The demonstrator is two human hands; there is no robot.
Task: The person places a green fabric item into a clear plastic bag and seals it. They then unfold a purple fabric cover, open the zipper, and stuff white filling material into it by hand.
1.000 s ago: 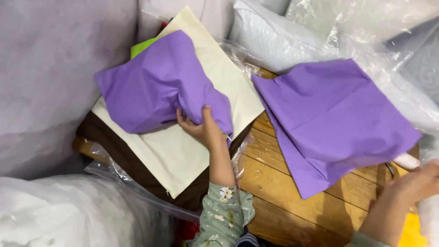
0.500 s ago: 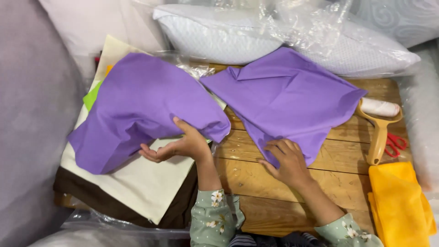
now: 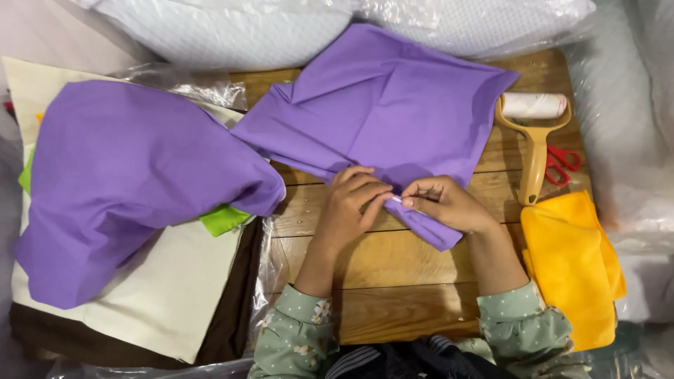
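We have the purple cushion cover (image 3: 382, 105) spread flat on the wooden table (image 3: 393, 260), its near corner pointing toward us. Our left hand (image 3: 354, 200) and right hand (image 3: 442, 203) meet at that near edge, fingers curled and pinched shut on the cloth, with what looks like a small pale zip pull caught between the fingertips. We judge we are working the opening at this edge. The next move likely calls for holding the fabric taut with one hand while the other draws along the seam. A second purple cover (image 3: 126, 182) lies on the stack of folded fabrics (image 3: 161, 302) to our left. A lint roller (image 3: 535, 133), red scissors (image 3: 565, 165) and a yellow cloth (image 3: 572, 267) sit to our right.
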